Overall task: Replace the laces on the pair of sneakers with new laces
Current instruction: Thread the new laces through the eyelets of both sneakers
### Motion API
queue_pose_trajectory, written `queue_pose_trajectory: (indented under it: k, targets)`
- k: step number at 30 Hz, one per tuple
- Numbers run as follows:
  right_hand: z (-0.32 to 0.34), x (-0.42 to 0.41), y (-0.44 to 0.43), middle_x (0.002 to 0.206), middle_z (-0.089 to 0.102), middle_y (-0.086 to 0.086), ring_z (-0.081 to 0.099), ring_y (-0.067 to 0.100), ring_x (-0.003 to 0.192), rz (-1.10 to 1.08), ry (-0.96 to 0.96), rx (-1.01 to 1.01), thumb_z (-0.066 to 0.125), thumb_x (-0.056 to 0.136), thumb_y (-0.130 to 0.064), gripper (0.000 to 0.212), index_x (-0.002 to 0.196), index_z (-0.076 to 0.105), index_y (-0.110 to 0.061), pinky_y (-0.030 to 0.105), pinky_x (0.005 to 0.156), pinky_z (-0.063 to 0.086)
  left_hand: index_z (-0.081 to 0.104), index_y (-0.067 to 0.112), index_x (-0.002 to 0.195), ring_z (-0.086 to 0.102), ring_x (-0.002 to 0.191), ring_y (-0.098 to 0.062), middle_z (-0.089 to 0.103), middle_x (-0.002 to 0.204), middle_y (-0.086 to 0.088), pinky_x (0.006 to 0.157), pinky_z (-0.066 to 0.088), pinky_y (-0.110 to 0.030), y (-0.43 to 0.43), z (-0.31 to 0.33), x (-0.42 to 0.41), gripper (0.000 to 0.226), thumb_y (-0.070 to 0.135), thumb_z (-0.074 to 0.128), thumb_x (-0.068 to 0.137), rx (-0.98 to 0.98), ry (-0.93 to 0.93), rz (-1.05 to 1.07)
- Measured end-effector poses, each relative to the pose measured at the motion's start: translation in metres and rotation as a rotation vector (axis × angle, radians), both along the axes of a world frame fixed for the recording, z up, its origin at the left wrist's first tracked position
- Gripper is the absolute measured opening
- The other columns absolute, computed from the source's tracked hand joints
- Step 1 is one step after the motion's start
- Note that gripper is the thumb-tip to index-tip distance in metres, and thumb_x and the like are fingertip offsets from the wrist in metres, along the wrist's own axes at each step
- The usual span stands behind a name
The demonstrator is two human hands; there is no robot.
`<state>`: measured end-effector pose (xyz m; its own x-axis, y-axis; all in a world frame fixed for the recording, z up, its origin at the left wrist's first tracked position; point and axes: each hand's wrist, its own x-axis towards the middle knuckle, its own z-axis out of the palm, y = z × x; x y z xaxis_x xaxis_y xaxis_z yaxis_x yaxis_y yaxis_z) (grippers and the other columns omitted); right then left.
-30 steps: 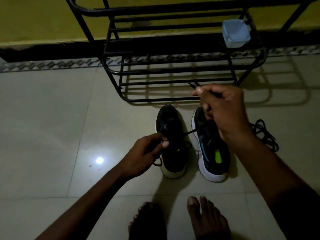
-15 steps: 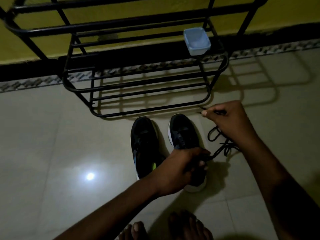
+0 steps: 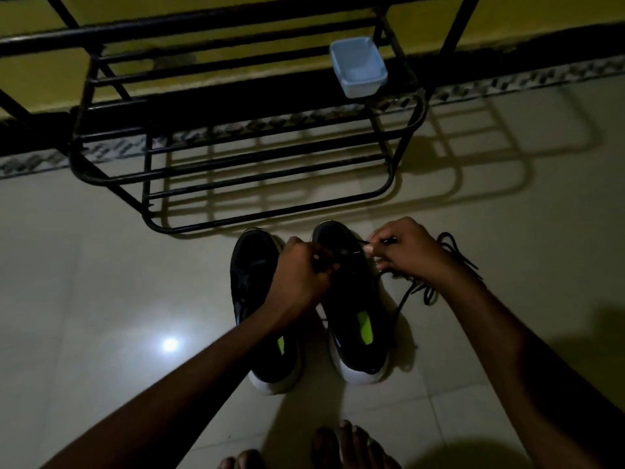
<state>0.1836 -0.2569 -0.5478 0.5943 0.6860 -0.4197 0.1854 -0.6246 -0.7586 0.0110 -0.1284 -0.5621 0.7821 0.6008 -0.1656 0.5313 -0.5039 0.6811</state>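
Two black sneakers with white soles and green insole patches stand side by side on the tiled floor, toes away from me: the left sneaker (image 3: 252, 286) and the right sneaker (image 3: 351, 299). My left hand (image 3: 297, 275) is closed over the front of the right sneaker, pinching a black lace (image 3: 406, 296). My right hand (image 3: 406, 252) pinches the tip of the same lace just right of the shoe's toe. The lace trails down beside the shoe. A loose tangle of black lace (image 3: 456, 255) lies on the floor behind my right hand.
A black metal shoe rack (image 3: 236, 184) stands against the yellow wall just beyond the sneakers, with a pale blue plastic tub (image 3: 358, 67) on a shelf. My bare feet (image 3: 341, 445) are at the bottom edge. The scene is dim.
My left hand moved from the left sneaker across to the right sneaker. My right hand came down with the lace tip to the right shoe's toe. The camera shifted.
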Motion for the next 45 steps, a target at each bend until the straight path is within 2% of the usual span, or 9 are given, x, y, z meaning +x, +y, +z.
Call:
queue_pose_trajectory:
  k: [4,8,10,14,17,22,28,35,45]
  targets:
    - [-0.002,0.003,0.003,0.068,0.073,0.012,0.068,0.010,0.057,0.091,-0.057,-0.012,0.075,0.089,-0.019,0.015,0.079,0.077,-0.007,0.029,0.058,0.054,0.074,0.037,0.104,0.048,0.108,-0.024,0.062,0.108,0.000,0.081,0.040,-0.028,0.000,-0.019,0.009,0.021,0.038,0.071,0.083,0.081,0.124,-0.078]
    - [-0.007,0.010,-0.001,0.082,0.076,0.009,0.074,0.020,0.071,0.139,-0.026,-0.032,0.076,0.087,-0.022,0.017,0.070,0.078,-0.019,0.039,0.071,0.063,0.076,0.034,0.106,0.039,0.115,-0.025,0.062,0.112,-0.003,0.083,0.023,-0.024,-0.003,-0.018,0.020,0.023,0.031,0.075,0.083,0.055,0.087,-0.007]
    - [-0.009,0.012,-0.004,0.085,0.076,0.008,0.074,0.020,0.073,0.150,-0.024,-0.020,0.076,0.087,-0.022,0.019,0.068,0.078,-0.020,0.039,0.074,0.062,0.079,0.029,0.102,0.038,0.115,-0.022,0.065,0.108,-0.003,0.083,0.025,-0.026,-0.005,-0.017,0.024,0.020,0.026,0.079,0.081,-0.005,0.044,0.043]
    - [-0.006,0.010,-0.001,0.074,0.073,0.009,0.065,0.006,0.056,0.176,-0.054,0.003,0.075,0.088,-0.021,0.018,0.071,0.078,-0.015,0.019,0.054,0.047,0.080,0.025,0.093,0.041,0.111,-0.018,0.069,0.098,0.003,0.092,0.037,-0.031,-0.007,-0.021,0.023,0.019,0.018,0.084,0.076,-0.057,-0.041,0.102]
    - [-0.005,0.010,0.003,0.064,0.070,0.000,0.059,0.000,0.050,0.185,-0.076,0.001,0.075,0.089,-0.021,0.017,0.073,0.077,-0.015,0.013,0.048,0.041,0.080,0.026,0.090,0.041,0.108,-0.014,0.068,0.098,0.003,0.092,0.039,-0.029,-0.009,-0.025,0.023,0.020,0.017,0.086,0.073,-0.077,-0.065,0.152]
    - [-0.008,0.008,0.006,0.082,0.074,-0.003,0.066,0.003,0.074,0.216,-0.170,-0.012,0.075,0.088,-0.025,0.015,0.074,0.077,-0.020,0.020,0.065,0.047,0.078,0.027,0.087,0.039,0.104,-0.009,0.062,0.093,0.007,0.095,0.040,-0.032,-0.010,-0.025,0.023,0.020,0.017,0.087,0.071,-0.072,-0.081,0.164]
    - [-0.004,0.005,0.009,0.089,0.072,0.004,0.066,0.013,0.081,0.313,-0.305,-0.010,0.073,0.090,-0.025,0.014,0.082,0.077,-0.014,0.032,0.077,0.055,0.074,0.033,0.085,0.045,0.109,-0.020,0.060,0.107,-0.005,0.088,0.036,-0.021,-0.011,-0.029,0.025,0.022,0.019,0.087,0.073,-0.043,-0.053,0.168]
    - [-0.003,0.006,0.010,0.077,0.072,0.008,0.069,0.015,0.067,0.338,-0.336,-0.011,0.071,0.090,-0.021,0.016,0.079,0.076,-0.011,0.041,0.071,0.061,0.077,0.024,0.083,0.048,0.108,-0.021,0.055,0.089,0.010,0.097,0.044,-0.041,-0.012,-0.027,0.025,0.021,0.013,0.088,0.069,-0.030,-0.114,0.156]
    - [-0.003,0.010,0.009,0.083,0.074,0.013,0.074,0.011,0.064,0.327,-0.220,-0.023,0.070,0.092,-0.016,0.016,0.082,0.075,-0.004,0.042,0.068,0.064,0.078,0.019,0.085,0.049,0.110,-0.024,0.042,0.087,0.021,0.098,0.046,-0.046,-0.013,-0.022,0.025,0.020,0.011,0.088,0.069,-0.016,-0.136,0.140]
